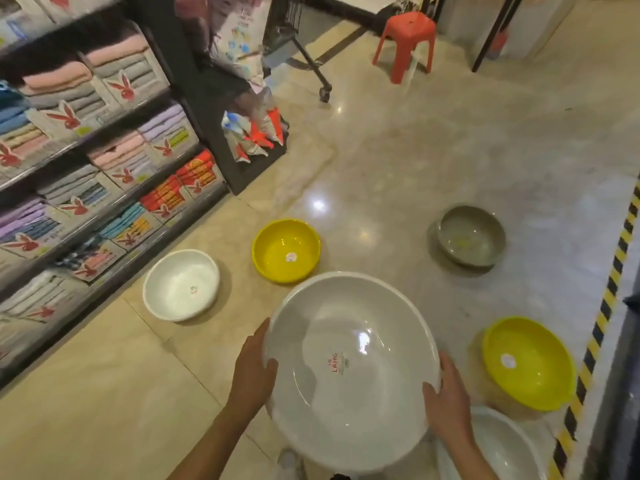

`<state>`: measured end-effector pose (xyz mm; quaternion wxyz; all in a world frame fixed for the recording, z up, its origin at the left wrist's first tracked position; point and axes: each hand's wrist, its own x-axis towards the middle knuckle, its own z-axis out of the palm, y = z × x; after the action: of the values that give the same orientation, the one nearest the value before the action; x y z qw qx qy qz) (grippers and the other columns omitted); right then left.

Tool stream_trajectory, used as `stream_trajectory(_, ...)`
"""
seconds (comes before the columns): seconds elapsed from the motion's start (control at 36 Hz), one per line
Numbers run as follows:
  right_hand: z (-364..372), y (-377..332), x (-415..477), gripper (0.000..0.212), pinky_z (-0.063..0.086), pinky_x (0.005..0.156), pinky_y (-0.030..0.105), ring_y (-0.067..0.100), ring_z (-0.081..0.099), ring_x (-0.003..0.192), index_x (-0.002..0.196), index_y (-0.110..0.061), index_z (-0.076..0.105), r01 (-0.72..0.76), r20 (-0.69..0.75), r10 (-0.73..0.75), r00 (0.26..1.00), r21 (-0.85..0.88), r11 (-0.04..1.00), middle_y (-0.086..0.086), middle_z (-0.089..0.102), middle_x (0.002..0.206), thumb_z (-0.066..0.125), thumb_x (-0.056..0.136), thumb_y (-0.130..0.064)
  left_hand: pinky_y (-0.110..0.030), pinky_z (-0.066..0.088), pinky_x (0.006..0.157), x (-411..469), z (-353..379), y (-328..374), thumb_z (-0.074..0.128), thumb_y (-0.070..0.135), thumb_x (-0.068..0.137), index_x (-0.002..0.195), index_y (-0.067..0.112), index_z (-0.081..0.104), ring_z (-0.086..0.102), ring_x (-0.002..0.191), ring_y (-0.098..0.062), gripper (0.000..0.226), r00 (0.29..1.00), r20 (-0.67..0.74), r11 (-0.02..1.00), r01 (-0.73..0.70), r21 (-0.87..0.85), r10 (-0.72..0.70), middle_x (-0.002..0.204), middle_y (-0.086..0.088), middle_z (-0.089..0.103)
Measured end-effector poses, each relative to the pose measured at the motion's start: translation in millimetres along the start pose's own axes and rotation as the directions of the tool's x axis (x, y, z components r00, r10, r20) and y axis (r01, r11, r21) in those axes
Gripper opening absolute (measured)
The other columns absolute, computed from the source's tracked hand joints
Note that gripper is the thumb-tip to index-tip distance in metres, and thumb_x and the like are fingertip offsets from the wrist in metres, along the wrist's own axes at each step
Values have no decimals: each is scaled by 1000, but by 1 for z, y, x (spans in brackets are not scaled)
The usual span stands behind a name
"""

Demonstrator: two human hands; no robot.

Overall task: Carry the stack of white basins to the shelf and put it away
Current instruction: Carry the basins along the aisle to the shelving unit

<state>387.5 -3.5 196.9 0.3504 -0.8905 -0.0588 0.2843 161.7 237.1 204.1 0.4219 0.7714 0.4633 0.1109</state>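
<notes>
I hold a large white basin (349, 368) in front of me, above the floor, tilted slightly with its inside facing up and a red-lettered label at its bottom. My left hand (254, 368) grips its left rim, thumb inside. On the right rim sits my right hand (446, 403), thumb over the edge. Whether more basins are nested under it cannot be told. A smaller white basin (181, 285) lies on the floor to the left, and another white basin (498, 445) sits partly hidden below my right hand.
Two yellow basins (286, 250) (528, 362) and a grey basin (470, 234) lie on the tiled floor. A dark shelf (104, 216) of folded towels runs along the left. A red stool (407, 43) and a cart stand farther back. Yellow-black striped tape (602, 306) edges the right.
</notes>
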Motion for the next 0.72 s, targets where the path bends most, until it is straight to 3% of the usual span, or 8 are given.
stream_trajectory(0.14, 68, 65, 60, 71, 44, 103, 42, 35, 56, 125, 151, -10, 46, -28, 58, 33, 998, -75, 997, 14, 57, 140, 64, 85, 9, -30, 32, 99, 41, 67, -91, 42, 48, 78, 154, 18, 33, 42, 120, -9, 82, 987, 70, 989, 144, 26, -146, 135, 13, 41)
stream_trajectory(0.22, 112, 108, 93, 67, 43, 105, 39, 28, 55, 123, 150, -11, 46, -72, 64, 77, 995, -73, 995, 9, 57, 136, 62, 88, 9, -30, 33, 102, 60, 114, -146, 42, 48, 82, 153, 15, 34, 42, 123, -8, 79, 984, 94, 988, 150, 19, -151, 141, 12, 39)
stream_trajectory(0.36, 190, 187, 149, 68, 47, 100, 41, 31, 57, 121, 150, -16, 44, -119, 87, 128, 988, -109, 987, 9, 58, 137, 63, 88, 4, -38, 41, 104, 91, 191, -237, 47, 55, 81, 151, 22, 37, 49, 126, -14, 77, 973, 139, 978, 196, -73, -185, 142, 12, 46)
stream_trajectory(0.42, 217, 211, 164, 66, 45, 94, 35, 26, 58, 116, 148, -21, 46, -134, 96, 141, 985, -81, 988, 5, 60, 133, 60, 88, 3, -30, 42, 104, 101, 214, -262, 50, 57, 78, 146, 37, 38, 51, 122, -4, 72, 967, 146, 968, 227, -108, -210, 139, 21, 49)
stream_trajectory(0.47, 241, 238, 175, 66, 46, 97, 36, 21, 57, 117, 150, -25, 44, -141, 105, 146, 984, -55, 988, -1, 59, 133, 59, 91, 0, -9, 39, 95, 105, 233, -287, 52, 62, 75, 135, 52, 38, 49, 112, 17, 63, 970, 143, 968, 215, -128, -197, 129, 38, 46)
stream_trajectory(0.56, 273, 280, 191, 70, 44, 111, 48, 21, 54, 127, 156, -27, 35, -160, 139, 165, 976, -49, 986, 0, 55, 144, 63, 95, -7, -9, 37, 90, 112, 256, -322, 50, 76, 71, 135, 46, 38, 49, 109, 15, 71, 969, 144, 967, 219, -128, -200, 123, 48, 42)
stream_trajectory(0.64, 299, 308, 205, 73, 41, 115, 53, 25, 51, 132, 159, -27, 31, -218, 126, 226, 966, -77, 973, 3, 51, 150, 65, 96, -13, -3, 44, 84, 115, 276, -360, 51, 57, 80, 139, 39, 42, 56, 107, 17, 62, 965, 177, 970, 215, -113, -193, 120, 48, 53)
stream_trajectory(0.72, 319, 326, 219, 68, 37, 117, 54, 30, 47, 138, 161, -27, 27, -223, 124, 238, 963, -125, 967, 5, 46, 155, 57, 101, -17, -17, 52, 89, 119, 295, -392, 50, 43, 87, 147, 28, 45, 61, 113, 4, 62, 963, 191, 974, 209, -88, -190, 130, 32, 58)
